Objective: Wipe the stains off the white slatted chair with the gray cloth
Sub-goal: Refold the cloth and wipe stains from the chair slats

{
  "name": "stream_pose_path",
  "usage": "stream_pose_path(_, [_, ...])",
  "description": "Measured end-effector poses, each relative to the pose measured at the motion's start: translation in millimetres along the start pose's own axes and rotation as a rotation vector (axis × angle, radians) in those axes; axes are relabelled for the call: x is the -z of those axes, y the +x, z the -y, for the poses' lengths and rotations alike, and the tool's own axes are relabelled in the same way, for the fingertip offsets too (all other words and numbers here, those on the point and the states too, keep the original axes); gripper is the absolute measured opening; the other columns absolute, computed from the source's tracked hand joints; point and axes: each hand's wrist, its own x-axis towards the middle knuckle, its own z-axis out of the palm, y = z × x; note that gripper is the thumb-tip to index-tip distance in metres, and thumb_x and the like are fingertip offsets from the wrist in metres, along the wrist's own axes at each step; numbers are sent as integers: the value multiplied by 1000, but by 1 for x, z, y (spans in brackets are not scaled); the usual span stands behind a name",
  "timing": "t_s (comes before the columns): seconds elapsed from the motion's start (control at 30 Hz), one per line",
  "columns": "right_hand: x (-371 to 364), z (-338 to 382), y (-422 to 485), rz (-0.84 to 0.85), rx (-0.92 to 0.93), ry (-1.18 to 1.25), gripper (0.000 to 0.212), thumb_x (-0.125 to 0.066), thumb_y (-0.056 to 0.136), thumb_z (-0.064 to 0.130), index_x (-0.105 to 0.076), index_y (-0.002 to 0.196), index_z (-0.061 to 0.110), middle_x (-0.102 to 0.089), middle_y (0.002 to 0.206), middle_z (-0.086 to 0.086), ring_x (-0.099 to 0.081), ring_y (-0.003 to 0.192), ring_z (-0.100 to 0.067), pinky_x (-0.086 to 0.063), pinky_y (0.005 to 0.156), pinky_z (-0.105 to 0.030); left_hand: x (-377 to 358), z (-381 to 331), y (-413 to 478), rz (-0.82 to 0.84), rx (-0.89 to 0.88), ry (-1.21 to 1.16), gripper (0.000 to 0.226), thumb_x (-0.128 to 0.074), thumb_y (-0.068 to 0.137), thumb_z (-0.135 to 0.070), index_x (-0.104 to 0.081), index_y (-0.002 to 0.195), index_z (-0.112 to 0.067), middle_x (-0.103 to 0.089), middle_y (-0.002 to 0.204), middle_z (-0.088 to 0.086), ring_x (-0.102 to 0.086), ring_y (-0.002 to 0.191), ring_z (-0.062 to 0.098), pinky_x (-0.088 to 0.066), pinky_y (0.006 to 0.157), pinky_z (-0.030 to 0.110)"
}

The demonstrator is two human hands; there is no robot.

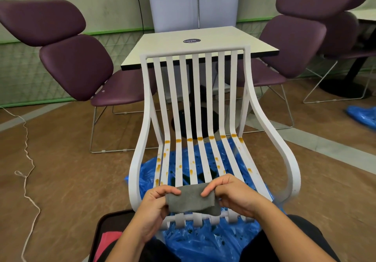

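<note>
Preparation step: the left hand (156, 198) and right hand (230, 194) each hold a pinch grip on one end of the gray cloth (192, 199) above the front edge of the white slatted chair (197, 91); next, press it onto the orange stains (190, 139) at 12 o'clock.

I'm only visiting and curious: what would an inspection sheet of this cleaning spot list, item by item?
Surface: brown floor; blue plastic sheet spread under the chair.
Job's things: white slatted chair with orange stains across its seat slats; gray cloth held over the seat's front edge, not on any stain.
Clutter: dark tray holding something pink, lower left; blue plastic heap, far right.
Hands: left hand and right hand each pinch one end of the cloth in their fingers.
Cables: white cord trailing over the floor, left.
Surroundings: table behind the chair; purple chairs on both sides.
</note>
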Motion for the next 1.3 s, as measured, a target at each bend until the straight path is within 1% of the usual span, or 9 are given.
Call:
stream_pose_path(0.2, [13, -7, 4, 97, 12, 94, 33, -56, 86, 7, -70, 105, -16, -65, 120, -30, -61, 117, -42, -55, 89, -48, 3, 8, 12, 14, 42, -113, 21, -55, 67, -14, -64, 69, 6, -65, 107, 29, -60, 95, 35, -56, 65, 40])
stream_pose_path(0.33, [15, -13, 3, 28, 38, 147, 26, -76, 80, 11, -74, 97, -9, -71, 103, -25, -68, 101, -31, -57, 82, -39, -7, 9, 18, 4, 65, -118, 39, -87, 58, -35, -55, 61, -12, -57, 80, 17, -56, 77, 26, -49, 59, 34])
stream_pose_path(0.47, [16, -21, 4, 27, 100, 318, 34, -93, 63, 9, -71, 90, 5, -67, 97, -19, -67, 89, -27, -59, 74, -34, -23, 12, 22, -41, 144, -337, 55, -92, 58, -48, -63, 90, -14, -62, 102, 21, -61, 90, 34, -52, 72, 42])
stream_pose_path(0.67, [11, -8, 6, 89, 134, 433, 53, -64, 84, -17, -48, 130, 5, -68, 103, -25, -68, 92, -31, -61, 78, -37, -67, 11, 12, -57, 261, -760, 98, -58, 73, -77, -61, 129, 3, -60, 129, 32, -61, 113, 46, -50, 97, 55])
stream_pose_path(0.77, [10, 0, 7, 56, 135, 234, 43, -54, 88, -20, -51, 122, 6, -70, 87, -14, -67, 78, -23, -57, 68, -32, -69, 6, 10, -8, 295, -832, 101, -63, 75, -69, -52, 136, 11, -50, 138, 37, -46, 133, 48, -36, 111, 59])
stream_pose_path(0.97, [16, -9, 19, -168, 134, -100, 39, -57, 88, -8, -62, 109, 25, -68, 86, -12, -62, 75, -22, -51, 67, -38, -51, 18, 19, -5, 307, -387, 45, -66, 89, -3, -56, 131, 11, -61, 127, 34, -60, 118, 47, -47, 103, 60])
stream_pose_path(1.03, [15, -15, 30, -239, 134, -175, 35, -57, 89, -6, -62, 107, 23, -70, 91, -8, -63, 77, -19, -53, 69, -36, -48, 16, 22, -72, 305, -239, 44, -68, 85, -1, -58, 127, 10, -66, 119, 32, -65, 112, 47, -47, 99, 66])
stream_pose_path(1.17, [18, -32, 55, -326, 94, -270, 25, -62, 92, 8, -63, 103, 30, -68, 98, -3, -62, 82, -18, -54, 73, -33, -36, -2, 23, -193, 236, -180, 41, -70, 83, -6, -63, 123, 2, -72, 109, 24, -72, 100, 39, -61, 75, 52])
stream_pose_path(1.3, [22, -53, 85, -362, -81, -249, 22, -59, 93, 14, -60, 109, 29, -63, 94, -7, -56, 78, -23, -56, 78, -48, -10, -35, 22, -258, 50, -251, 29, -61, 92, -11, -67, 120, -11, -74, 112, 12, -73, 101, 29, -58, 76, 60])
